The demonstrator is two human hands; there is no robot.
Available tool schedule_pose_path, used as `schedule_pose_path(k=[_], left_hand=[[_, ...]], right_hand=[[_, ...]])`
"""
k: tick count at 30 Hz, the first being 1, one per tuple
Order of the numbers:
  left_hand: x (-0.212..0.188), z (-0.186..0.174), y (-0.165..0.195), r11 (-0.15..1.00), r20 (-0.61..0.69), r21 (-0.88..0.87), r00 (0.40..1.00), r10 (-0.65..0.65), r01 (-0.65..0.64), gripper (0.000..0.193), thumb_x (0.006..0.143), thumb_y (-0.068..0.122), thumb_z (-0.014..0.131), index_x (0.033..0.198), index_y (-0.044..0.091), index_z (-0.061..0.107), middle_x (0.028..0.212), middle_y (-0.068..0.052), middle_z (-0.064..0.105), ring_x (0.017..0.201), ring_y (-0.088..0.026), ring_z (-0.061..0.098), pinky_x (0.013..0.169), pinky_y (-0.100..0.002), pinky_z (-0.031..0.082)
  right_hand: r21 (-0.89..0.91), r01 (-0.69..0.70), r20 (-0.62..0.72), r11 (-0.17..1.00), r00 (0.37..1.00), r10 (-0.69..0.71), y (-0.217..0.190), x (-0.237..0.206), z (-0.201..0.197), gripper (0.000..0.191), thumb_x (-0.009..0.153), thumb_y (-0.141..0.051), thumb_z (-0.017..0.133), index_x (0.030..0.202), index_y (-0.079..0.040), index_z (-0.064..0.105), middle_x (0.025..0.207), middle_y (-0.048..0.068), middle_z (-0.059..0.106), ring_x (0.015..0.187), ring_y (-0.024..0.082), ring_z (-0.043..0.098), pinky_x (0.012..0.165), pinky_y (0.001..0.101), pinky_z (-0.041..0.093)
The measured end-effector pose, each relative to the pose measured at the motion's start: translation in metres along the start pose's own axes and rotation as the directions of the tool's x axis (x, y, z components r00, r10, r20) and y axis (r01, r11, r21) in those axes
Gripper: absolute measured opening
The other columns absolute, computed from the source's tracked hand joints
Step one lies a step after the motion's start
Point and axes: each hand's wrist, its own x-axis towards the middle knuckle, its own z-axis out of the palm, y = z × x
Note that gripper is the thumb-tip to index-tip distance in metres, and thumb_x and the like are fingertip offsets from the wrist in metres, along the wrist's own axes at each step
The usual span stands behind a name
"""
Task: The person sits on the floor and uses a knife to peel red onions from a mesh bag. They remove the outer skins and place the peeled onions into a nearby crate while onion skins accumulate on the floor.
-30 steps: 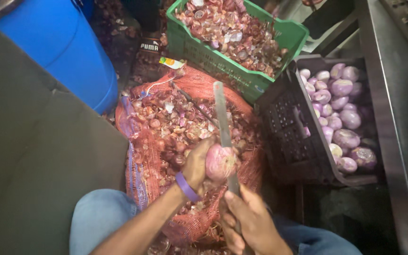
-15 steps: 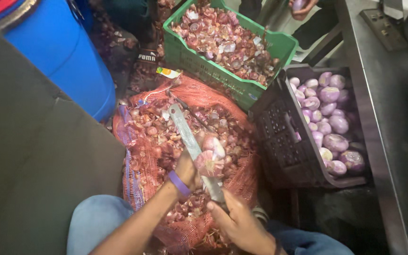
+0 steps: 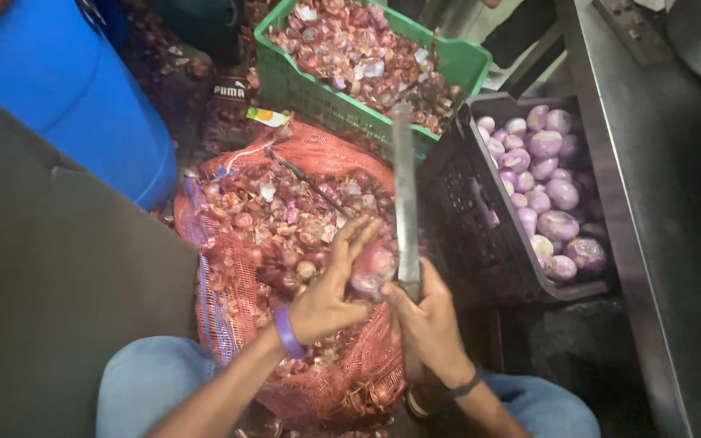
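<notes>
A person is sitting over a red mesh sack (image 3: 229,324) heaped with onion skins, seen from above. The left hand (image 3: 330,288) is cupping a peeled purple onion (image 3: 372,268) near the centre of the view, its fingers spread loosely and only partly curled round it. The right hand (image 3: 427,324) is wrapped tight around the handle of a long knife (image 3: 405,195), whose blade is pointing up toward 12 o'clock, just beside the onion on its 3 o'clock side; whether the blade is touching the onion is hard to tell. The handle is hidden inside the fist. The blade is blurred.

At 12 o'clock a green crate (image 3: 456,61) is holding more skins. At 3 o'clock a black crate (image 3: 464,219) is holding peeled purple onions. A blue barrel (image 3: 66,105) is cut off at 10 o'clock, and a dark metal surface (image 3: 667,186) is running down the right edge. Both knees in jeans are cropped at the bottom.

Half a second ago the blade was leaning toward 11 o'clock across the onion; it is now standing nearly upright.
</notes>
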Motion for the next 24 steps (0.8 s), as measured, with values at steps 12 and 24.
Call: schedule_pose_path(k=[12, 24], left_hand=[[-0.006, -0.007, -0.019, 0.869, -0.241, 0.392, 0.945, -0.222, 0.304, 0.074, 0.073, 0.013, 0.087, 0.14, 0.004, 0.057, 0.117, -0.013, 0.076, 0.101, -0.023, 0.077, 0.088, -0.034, 0.062], [0.002, 0.014, -0.004, 0.659, -0.185, 0.643, 0.914, -0.36, 0.39, 0.094, 0.071, 0.003, 0.079, 0.154, 0.005, 0.034, 0.099, -0.02, 0.071, 0.085, -0.034, 0.073, 0.075, -0.041, 0.063]], right_hand=[[-0.423, -0.002, -0.112, 0.906, 0.992, -0.05, -0.015, -0.004, 0.0, 0.017, 0.094, -0.016, 0.073, 0.1, -0.003, 0.064, 0.057, 0.0, 0.056, 0.045, 0.006, 0.053, 0.04, 0.0265, 0.041], [-0.633, 0.395, 0.126, 0.666, 0.901, -0.416, -0.006, -0.005, 0.007, 0.014, 0.088, -0.005, 0.076, 0.098, 0.001, 0.07, 0.075, 0.012, 0.065, 0.059, 0.018, 0.063, 0.053, 0.0335, 0.048]])
